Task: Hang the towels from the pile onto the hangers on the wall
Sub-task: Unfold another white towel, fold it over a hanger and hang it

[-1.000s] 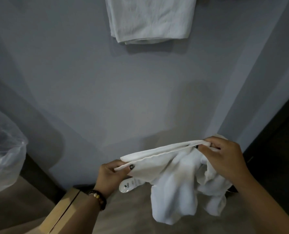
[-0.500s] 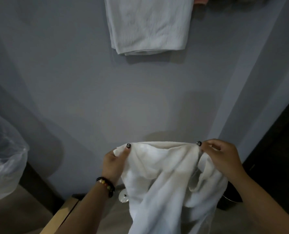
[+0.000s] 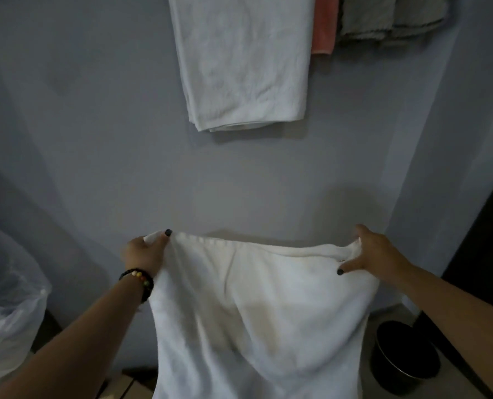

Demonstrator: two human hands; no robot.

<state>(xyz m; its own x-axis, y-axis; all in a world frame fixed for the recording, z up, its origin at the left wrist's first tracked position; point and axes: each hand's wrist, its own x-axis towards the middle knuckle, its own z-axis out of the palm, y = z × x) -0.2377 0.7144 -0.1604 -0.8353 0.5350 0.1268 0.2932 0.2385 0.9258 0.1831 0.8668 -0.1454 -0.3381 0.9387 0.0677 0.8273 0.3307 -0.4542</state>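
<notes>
A white towel (image 3: 257, 318) hangs spread out in front of me, held by its top edge. My left hand (image 3: 146, 253) pinches the top left corner, a bead bracelet on its wrist. My right hand (image 3: 367, 253) grips the top right corner. On the grey wall above hangs a folded white towel (image 3: 245, 61). Beside it hang a pink towel (image 3: 324, 24) and a grey towel (image 3: 389, 17). The hangers themselves are out of view above the frame.
A clear plastic bag (image 3: 6, 289) bulges at the left edge. A black round bin (image 3: 403, 355) stands on the floor at lower right, next to a dark door frame (image 3: 487, 240). A cardboard box (image 3: 127, 387) shows below the towel.
My hands have moved apart and upward, stretching the bunched towel flat. The view has tilted up, bringing the pink and grey towels into sight.
</notes>
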